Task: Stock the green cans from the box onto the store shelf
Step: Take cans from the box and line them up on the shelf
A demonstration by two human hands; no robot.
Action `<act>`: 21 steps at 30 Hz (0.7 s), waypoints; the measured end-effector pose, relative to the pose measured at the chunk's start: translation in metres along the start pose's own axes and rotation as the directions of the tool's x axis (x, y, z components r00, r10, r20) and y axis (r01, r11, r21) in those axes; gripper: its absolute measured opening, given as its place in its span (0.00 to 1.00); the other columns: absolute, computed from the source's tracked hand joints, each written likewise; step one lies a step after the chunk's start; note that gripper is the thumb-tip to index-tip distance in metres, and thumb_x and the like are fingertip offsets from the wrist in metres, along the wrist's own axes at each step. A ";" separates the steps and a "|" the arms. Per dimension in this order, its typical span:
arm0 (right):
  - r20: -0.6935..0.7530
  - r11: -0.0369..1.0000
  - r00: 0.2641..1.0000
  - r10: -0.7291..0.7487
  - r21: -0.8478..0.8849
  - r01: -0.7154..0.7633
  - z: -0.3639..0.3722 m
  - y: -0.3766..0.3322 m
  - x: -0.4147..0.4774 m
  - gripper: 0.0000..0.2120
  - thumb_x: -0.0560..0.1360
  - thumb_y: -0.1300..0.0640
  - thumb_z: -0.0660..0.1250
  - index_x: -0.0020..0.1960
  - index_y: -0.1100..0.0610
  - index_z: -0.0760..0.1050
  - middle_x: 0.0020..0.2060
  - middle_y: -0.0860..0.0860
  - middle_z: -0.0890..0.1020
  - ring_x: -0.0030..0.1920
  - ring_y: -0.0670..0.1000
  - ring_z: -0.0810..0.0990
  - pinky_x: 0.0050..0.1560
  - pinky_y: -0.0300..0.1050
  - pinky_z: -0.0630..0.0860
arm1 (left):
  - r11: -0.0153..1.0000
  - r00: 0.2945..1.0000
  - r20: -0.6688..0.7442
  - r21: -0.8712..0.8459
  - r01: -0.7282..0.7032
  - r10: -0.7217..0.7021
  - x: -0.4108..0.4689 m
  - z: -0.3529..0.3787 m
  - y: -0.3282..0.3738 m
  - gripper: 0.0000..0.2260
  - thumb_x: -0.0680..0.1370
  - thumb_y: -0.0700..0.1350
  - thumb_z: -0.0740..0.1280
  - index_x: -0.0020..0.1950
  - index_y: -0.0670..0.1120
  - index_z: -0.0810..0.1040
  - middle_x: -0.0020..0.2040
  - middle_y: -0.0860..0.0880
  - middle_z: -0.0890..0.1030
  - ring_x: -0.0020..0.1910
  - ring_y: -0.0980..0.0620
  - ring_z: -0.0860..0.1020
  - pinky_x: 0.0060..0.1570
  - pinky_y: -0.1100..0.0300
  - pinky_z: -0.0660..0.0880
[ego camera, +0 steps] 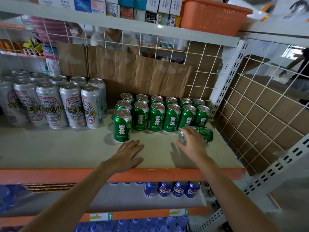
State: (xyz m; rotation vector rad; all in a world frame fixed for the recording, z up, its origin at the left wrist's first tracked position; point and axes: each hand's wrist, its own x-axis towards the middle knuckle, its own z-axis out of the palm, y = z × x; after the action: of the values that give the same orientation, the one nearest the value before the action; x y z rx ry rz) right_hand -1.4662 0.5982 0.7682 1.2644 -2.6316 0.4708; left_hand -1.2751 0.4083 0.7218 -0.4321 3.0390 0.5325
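Store shelf (66, 148): a pale board in mid-frame, edged in orange, on which all the beer is carried.
Green beer cans (156, 117): stood upright in tight rows at centre right against the cardboard backing (133, 71), labels turned forward; one front-row can (122, 125) is set at the left end, so the row is judged barely begun.
Lying green can (206, 133): laid on its side at right of centre, just before the rows and near the wire mesh side (250, 114).
Right hand (192, 143): its fingers (188, 131) are curled round the lying can's top end, probably so it can be stood up.
Left hand (128, 154): laid flat near the front edge, fingers (132, 144) straight and slightly spread, nothing held; a brace is judged likely.
Silver beer cans (71, 104): kept apart at left.
Box: not seen.
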 end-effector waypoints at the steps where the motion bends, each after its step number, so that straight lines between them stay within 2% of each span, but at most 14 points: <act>1: 0.000 1.000 1.000 0.014 -0.018 -0.014 -0.004 0.009 0.003 0.26 0.76 0.48 0.65 0.71 0.55 0.65 0.68 0.53 0.70 0.69 0.53 0.67 0.70 0.51 0.61 | 1.000 1.000 0.000 -0.001 -0.001 0.001 0.000 0.000 0.000 0.58 0.52 0.80 0.26 0.76 0.54 0.52 0.78 0.50 0.48 0.76 0.51 0.45 0.72 0.57 0.41; 6: 0.042 0.994 0.997 0.060 -0.091 -0.056 -0.014 0.049 0.016 0.32 0.73 0.44 0.67 0.72 0.55 0.63 0.69 0.54 0.70 0.69 0.55 0.67 0.70 0.56 0.63 | 1.000 1.000 -0.003 -0.003 0.003 -0.003 -0.001 -0.002 0.002 0.58 0.53 0.80 0.27 0.76 0.54 0.52 0.78 0.51 0.49 0.76 0.52 0.45 0.72 0.58 0.41; 10: 0.144 0.988 0.985 0.096 -0.131 -0.077 -0.020 0.069 0.022 0.39 0.69 0.41 0.71 0.74 0.54 0.60 0.70 0.54 0.68 0.70 0.55 0.65 0.68 0.56 0.64 | 1.000 1.000 -0.009 -0.016 0.003 -0.003 -0.002 -0.004 0.003 0.58 0.53 0.80 0.27 0.76 0.54 0.53 0.78 0.51 0.49 0.76 0.52 0.46 0.72 0.59 0.42; 14: 0.214 0.991 0.973 0.090 -0.114 -0.067 -0.019 0.080 0.025 0.42 0.67 0.45 0.75 0.74 0.54 0.59 0.70 0.55 0.67 0.70 0.57 0.64 0.68 0.56 0.64 | 0.999 1.000 -0.017 -0.036 0.009 -0.010 -0.004 -0.006 0.005 0.59 0.51 0.80 0.27 0.76 0.55 0.54 0.77 0.52 0.50 0.76 0.53 0.46 0.71 0.61 0.42; 21: 0.210 0.995 0.975 0.078 -0.072 -0.065 -0.016 0.083 0.031 0.39 0.66 0.51 0.77 0.72 0.53 0.62 0.67 0.54 0.69 0.67 0.57 0.66 0.66 0.53 0.66 | 0.998 0.999 -0.024 -0.056 0.020 -0.022 -0.005 -0.008 0.007 0.59 0.51 0.81 0.28 0.76 0.55 0.54 0.77 0.53 0.49 0.76 0.54 0.46 0.70 0.62 0.41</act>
State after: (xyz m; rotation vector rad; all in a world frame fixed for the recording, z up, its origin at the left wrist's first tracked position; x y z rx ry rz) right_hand -1.5502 0.6302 0.7753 1.2679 -2.8508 0.2712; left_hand -1.2721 0.4137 0.7322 -0.4759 3.0456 0.6166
